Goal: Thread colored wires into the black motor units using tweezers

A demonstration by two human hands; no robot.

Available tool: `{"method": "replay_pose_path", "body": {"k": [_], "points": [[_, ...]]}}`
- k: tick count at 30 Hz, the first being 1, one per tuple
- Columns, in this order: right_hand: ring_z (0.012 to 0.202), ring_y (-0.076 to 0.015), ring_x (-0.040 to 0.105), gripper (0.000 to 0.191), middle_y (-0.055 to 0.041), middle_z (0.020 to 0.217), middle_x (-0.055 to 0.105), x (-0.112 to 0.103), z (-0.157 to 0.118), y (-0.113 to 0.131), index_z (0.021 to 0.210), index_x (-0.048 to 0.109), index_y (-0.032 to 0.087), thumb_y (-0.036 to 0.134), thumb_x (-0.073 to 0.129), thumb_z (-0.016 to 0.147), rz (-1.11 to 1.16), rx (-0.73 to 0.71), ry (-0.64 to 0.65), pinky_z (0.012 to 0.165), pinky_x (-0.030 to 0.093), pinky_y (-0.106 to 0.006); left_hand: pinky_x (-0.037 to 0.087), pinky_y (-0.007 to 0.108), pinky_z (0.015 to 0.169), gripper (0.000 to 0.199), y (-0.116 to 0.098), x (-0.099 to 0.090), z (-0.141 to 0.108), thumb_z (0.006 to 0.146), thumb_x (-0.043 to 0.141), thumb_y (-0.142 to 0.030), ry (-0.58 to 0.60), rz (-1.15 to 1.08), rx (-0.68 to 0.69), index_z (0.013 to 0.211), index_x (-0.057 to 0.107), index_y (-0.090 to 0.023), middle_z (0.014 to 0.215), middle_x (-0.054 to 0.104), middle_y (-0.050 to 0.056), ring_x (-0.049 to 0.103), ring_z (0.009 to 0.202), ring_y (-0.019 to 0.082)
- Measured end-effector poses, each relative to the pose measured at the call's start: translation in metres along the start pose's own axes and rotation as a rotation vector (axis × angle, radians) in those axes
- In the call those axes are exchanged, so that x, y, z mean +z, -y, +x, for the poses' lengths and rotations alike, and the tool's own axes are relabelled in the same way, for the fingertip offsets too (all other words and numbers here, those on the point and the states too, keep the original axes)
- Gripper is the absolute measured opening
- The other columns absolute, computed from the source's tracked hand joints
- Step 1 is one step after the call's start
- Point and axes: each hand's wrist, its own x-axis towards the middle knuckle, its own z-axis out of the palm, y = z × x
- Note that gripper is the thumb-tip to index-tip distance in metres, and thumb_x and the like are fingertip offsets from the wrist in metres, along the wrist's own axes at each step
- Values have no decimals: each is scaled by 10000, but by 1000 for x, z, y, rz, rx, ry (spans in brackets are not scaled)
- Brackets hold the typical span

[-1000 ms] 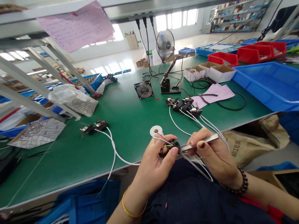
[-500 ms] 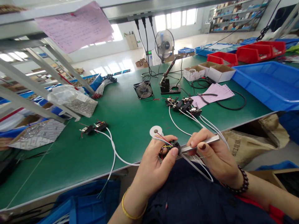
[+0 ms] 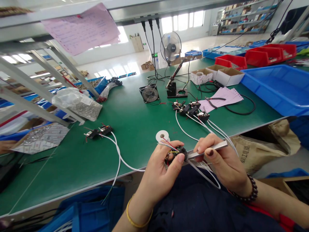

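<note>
My left hand [image 3: 164, 166] is closed around a small black wired module [image 3: 181, 151], pinching it between thumb and fingers. Thin red, yellow and white wires stick out of its top. My right hand [image 3: 218, 161] grips a flat silver metal bar [image 3: 218, 146], whose near end meets the module's right side; the exact contact is hidden. A white cable [image 3: 205, 178] loops below both hands. Just beyond my left fingers stands a white spool [image 3: 162, 136]. Similar black modules with white cables lie in a group [image 3: 193, 109] ahead, and two more [image 3: 98, 131] rest to the left.
On the green bench [image 3: 137, 129] stand a small square fan [image 3: 149, 93] and a soldering iron in its holder [image 3: 175, 85]. Pliers [image 3: 213, 102] lie on pink paper. A large blue tray [image 3: 277, 87] occupies the right; a bag of small metal parts [image 3: 82, 106] sits left.
The view has shifted very slightly. Both hands keep their grip on the module and the metal bar, with hardly any visible movement.
</note>
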Motion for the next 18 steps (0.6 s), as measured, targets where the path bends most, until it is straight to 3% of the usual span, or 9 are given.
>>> {"method": "replay_pose_path", "body": {"k": [5,14,16,18], "points": [[697,-149,625,284,-11,821,646,0,-1,0,967,705,232,465,630,1110,75,71,-11,634,523,-243,507,377,962,368,-1,0,0,1048,611,-511,1,10,-7,1269,749,-251,1204,726,92,660,1149,287],[692,-141,630,278,-6,823,633,4,0,-1,976,702,239,453,606,1127,31,48,-14,620,523,-244,489,357,923,356,-3,3,-1,1042,611,-513,13,-1,-27,1250,740,-255,1203,716,83,655,1109,275],[699,-147,635,255,-12,833,637,7,-2,1,996,693,241,410,574,1145,-54,-21,-12,620,522,-263,489,347,900,358,-7,4,-4,1045,591,-515,29,-7,-56,1257,722,-259,1158,715,66,662,1044,253],[686,-152,617,227,-15,819,617,2,-8,5,990,684,244,385,588,1140,-131,-182,-106,611,504,-294,492,336,846,402,-12,0,-6,1044,565,-527,54,19,-102,1330,663,-262,1037,708,35,658,913,225]]}}
